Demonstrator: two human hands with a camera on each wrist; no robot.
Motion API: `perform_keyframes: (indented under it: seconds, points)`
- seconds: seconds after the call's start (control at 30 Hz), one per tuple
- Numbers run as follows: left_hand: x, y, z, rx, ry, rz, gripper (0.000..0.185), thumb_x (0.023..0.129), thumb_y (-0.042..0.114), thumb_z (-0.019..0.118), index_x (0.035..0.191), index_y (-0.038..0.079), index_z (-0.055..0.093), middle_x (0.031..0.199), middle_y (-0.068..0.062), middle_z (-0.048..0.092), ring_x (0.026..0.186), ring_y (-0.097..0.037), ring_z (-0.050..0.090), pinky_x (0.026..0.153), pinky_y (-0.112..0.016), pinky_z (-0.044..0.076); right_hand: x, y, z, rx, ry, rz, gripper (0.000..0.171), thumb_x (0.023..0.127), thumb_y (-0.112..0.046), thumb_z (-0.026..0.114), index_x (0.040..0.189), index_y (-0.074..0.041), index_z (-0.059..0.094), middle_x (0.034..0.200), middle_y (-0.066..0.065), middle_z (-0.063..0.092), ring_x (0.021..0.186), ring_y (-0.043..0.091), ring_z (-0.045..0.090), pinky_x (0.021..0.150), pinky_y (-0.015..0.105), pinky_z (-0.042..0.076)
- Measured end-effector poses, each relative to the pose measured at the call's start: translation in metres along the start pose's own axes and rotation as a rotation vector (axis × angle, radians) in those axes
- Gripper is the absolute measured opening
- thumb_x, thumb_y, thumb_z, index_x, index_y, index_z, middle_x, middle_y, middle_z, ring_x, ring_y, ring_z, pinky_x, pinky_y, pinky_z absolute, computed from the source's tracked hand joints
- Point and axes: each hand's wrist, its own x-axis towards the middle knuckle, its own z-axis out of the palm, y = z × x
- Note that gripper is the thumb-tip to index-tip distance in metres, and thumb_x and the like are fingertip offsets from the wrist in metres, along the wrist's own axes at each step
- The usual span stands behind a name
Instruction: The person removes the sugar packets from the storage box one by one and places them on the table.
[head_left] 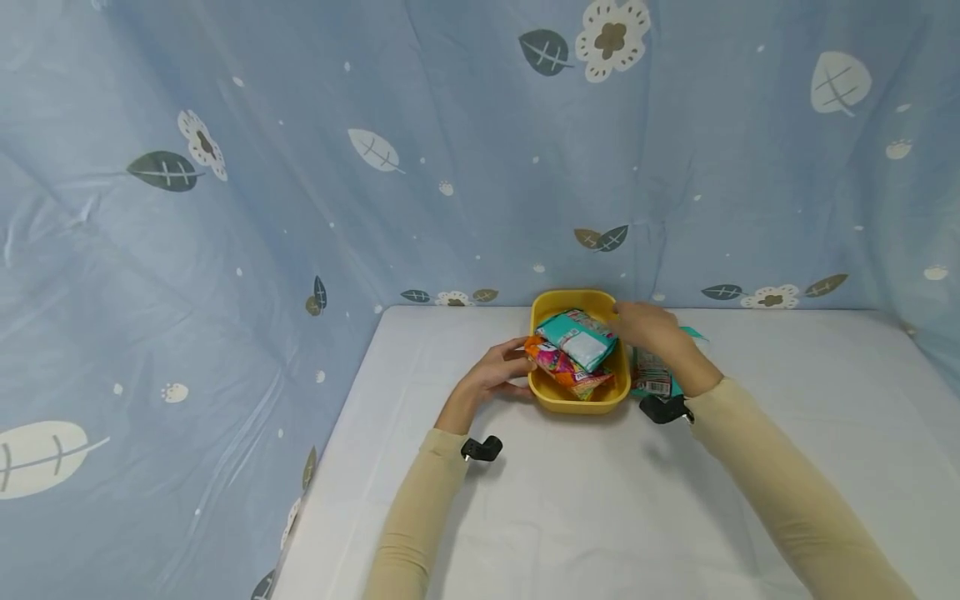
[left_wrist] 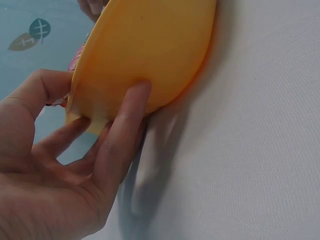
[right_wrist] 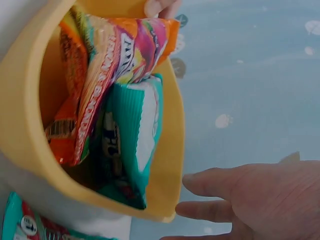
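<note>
Honestly, keep the left hand (head_left: 491, 372) bracing the yellow plastic tub (head_left: 579, 402) at the white table's (head_left: 585, 517) far edge, fingers spread against its wall, while the right hand (head_left: 651, 327), fingers loosely straight and holding nothing, settles the teal snack packet (head_left: 577, 337) flat on the orange snack packet (head_left: 558, 364).

Both arms in cream sleeves reaching forward, left hand (head_left: 495, 372) with fingers (left_wrist: 122, 125) slightly curled and thumb apart, right hand (head_left: 654, 332) palm down, fingers (right_wrist: 220, 183) straight and relaxed, holding nothing
</note>
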Motion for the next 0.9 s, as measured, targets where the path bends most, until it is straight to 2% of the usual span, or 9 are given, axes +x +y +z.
perform_keyframes:
  seconds: [0.23,0.33,0.47,0.57,0.73,0.9]
  points:
    - [-0.002,0.002,-0.001,-0.001,0.001,0.004,0.063,0.090,0.008,0.066,0.147,0.025,0.045,0.142,-0.014,0.052,0.109,-0.031,0.065,0.074,-0.047,0.063,0.010,-0.012,0.004,0.032,0.020,-0.003,0.060,0.101,-0.037,0.048,0.144,0.004,0.042,0.141,0.030,0.049,0.124,0.048,0.049,0.102,0.065,0.045]
    - [-0.002,0.000,0.000,-0.006,-0.002,0.010,0.063,0.090,0.008,0.065,0.147,0.024,0.045,0.141,-0.014,0.052,0.111,-0.030,0.064,0.076,-0.048,0.063,0.014,-0.012,0.010,0.016,0.092,-0.011,0.060,0.100,-0.040,0.051,0.141,0.003,0.046,0.138,0.032,0.049,0.123,0.050,0.048,0.100,0.065,0.046]
    - [-0.001,-0.001,0.001,-0.008,-0.009,0.017,0.064,0.089,0.007,0.064,0.148,0.023,0.044,0.141,-0.014,0.052,0.114,-0.030,0.063,0.080,-0.050,0.061,0.019,-0.014,0.017,0.032,0.192,-0.035,0.056,0.098,-0.037,0.056,0.137,0.003,0.051,0.135,0.033,0.051,0.124,0.053,0.044,0.101,0.066,0.043]
    - [-0.001,-0.001,0.000,-0.009,-0.010,0.016,0.064,0.089,0.007,0.065,0.148,0.023,0.044,0.141,-0.014,0.052,0.114,-0.030,0.062,0.079,-0.050,0.062,0.022,-0.018,0.018,0.049,0.225,-0.071,0.052,0.097,-0.033,0.057,0.133,0.005,0.055,0.131,0.032,0.055,0.122,0.052,0.046,0.102,0.064,0.043]
    - [-0.001,-0.001,-0.001,-0.017,-0.017,0.017,0.065,0.089,0.010,0.067,0.148,0.023,0.044,0.142,-0.014,0.051,0.116,-0.031,0.062,0.077,-0.048,0.063,0.028,-0.022,0.021,0.044,0.242,-0.107,0.048,0.096,-0.031,0.059,0.128,0.004,0.059,0.125,0.029,0.061,0.114,0.049,0.054,0.096,0.059,0.050]
    - [-0.002,-0.002,0.000,-0.018,-0.018,0.019,0.063,0.089,0.009,0.066,0.147,0.024,0.045,0.143,-0.014,0.051,0.114,-0.030,0.062,0.078,-0.049,0.062,0.032,-0.026,0.025,0.030,0.184,-0.122,0.049,0.095,-0.029,0.061,0.131,0.004,0.057,0.128,0.026,0.060,0.115,0.049,0.055,0.092,0.060,0.052]
